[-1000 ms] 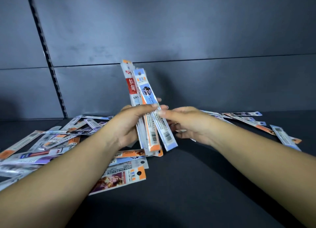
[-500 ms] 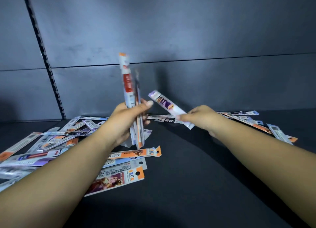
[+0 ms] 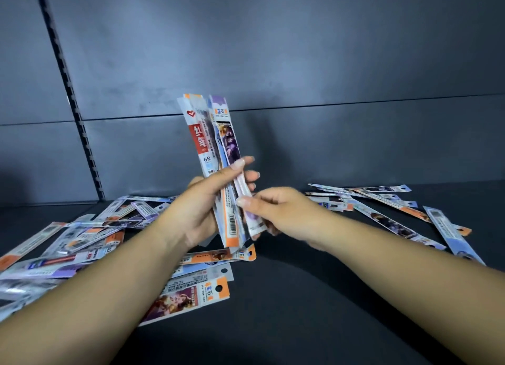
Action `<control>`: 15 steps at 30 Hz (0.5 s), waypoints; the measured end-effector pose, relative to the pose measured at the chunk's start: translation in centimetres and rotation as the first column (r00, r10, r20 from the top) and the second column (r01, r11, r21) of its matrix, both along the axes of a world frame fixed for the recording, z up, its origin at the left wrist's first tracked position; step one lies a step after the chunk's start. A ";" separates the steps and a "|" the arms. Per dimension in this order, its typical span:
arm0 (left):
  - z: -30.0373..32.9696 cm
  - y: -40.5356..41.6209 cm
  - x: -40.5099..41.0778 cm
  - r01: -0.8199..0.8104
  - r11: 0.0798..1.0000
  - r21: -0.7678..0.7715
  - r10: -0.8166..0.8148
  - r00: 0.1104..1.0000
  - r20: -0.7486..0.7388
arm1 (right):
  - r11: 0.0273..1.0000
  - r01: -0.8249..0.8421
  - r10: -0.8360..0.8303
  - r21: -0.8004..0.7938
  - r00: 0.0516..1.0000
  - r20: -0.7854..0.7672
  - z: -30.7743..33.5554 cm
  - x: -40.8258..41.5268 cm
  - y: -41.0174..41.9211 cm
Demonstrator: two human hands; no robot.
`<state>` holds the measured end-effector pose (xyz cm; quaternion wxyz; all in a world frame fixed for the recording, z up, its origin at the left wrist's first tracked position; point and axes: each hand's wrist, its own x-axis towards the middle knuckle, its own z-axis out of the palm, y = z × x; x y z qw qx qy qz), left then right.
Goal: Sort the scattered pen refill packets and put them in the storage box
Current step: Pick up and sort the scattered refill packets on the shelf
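Nearest of all, two bare forearms reach in from the bottom corners over a dark shelf surface [image 3: 287,310]. Just beyond the left forearm, near the front of the surface, lies an orange-tabbed packet [image 3: 188,299] with a colourful picture on it, and a few more packets overlap behind it. Further left, a loose heap of pen refill packets [image 3: 68,244] spreads toward the surface's left edge, lying flat and crossing one another.

Above the middle of the surface, the left hand [image 3: 199,208] grips a bundle of packets [image 3: 216,157], thumb across the front and fingers curled behind, holding it nearly upright and tilted a little to the left. A red-labelled packet [image 3: 199,137] sits at the left of the bundle. The right hand [image 3: 276,211] pinches the lower part of a purple-topped packet [image 3: 228,137] between thumb and fingers, pressed against the right side of the bundle.

Toward the back right of the surface, another scatter of refill packets [image 3: 388,206] lies flat, fanning out to the right edge. Behind everything stands a dark panelled back wall [image 3: 300,77], with a slotted upright strip [image 3: 73,102] on its left.
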<state>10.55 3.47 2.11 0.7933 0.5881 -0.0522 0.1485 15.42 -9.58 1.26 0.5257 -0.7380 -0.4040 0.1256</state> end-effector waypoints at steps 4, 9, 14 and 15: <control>-0.1 -0.6 -0.1 -0.025 1.000 -0.001 0.025 1.000 0.009 | 0.970 -0.007 0.034 -0.245 0.994 0.106 1.1 0.0 -1.4; -0.1 -4.4 -0.3 0.071 0.995 0.071 -0.073 0.997 0.029 | 0.945 0.249 -0.224 -0.212 0.965 0.136 2.6 0.6 -6.7; 0.5 -7.7 -0.1 0.151 0.970 0.190 -0.150 0.988 -0.022 | 0.779 0.513 -0.445 -0.360 0.857 0.260 1.9 2.6 -15.2; 0.7 -8.4 0.0 0.159 0.971 0.181 -0.157 0.987 -0.028 | 0.693 0.587 -0.485 -0.418 0.809 0.333 1.6 3.1 -16.7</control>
